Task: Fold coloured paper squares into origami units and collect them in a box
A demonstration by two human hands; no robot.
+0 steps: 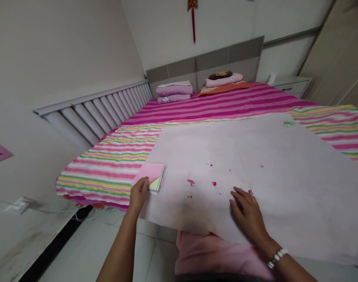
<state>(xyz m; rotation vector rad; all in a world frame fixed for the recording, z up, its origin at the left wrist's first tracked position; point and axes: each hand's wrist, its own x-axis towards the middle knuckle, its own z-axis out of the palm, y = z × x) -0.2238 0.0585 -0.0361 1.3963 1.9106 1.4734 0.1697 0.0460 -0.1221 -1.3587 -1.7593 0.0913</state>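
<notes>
A stack of coloured paper [151, 172] lies at the left edge of a large pale board or sheet [273, 223]. My left hand [138, 194] has its thumb and fingers closed on the near corner of the top pink sheet, which is folded or lifted so that yellow paper shows under it. My right hand [248, 209] rests over the pale sheet with its fingers apart and nothing in it. Beside its fingertips is a small red mark or scrap [251, 192]. Further left are a pink-red piece [191, 182] and a red spot [214, 183].
The pale sheet lies on a bed with a striped cover [108, 156]. At its far right is a small green item [288, 123]. Folded bedding [174, 92] and a pillow stack [224, 81] stand by the headboard [179, 70]. A white radiator [99, 111] runs along the left wall.
</notes>
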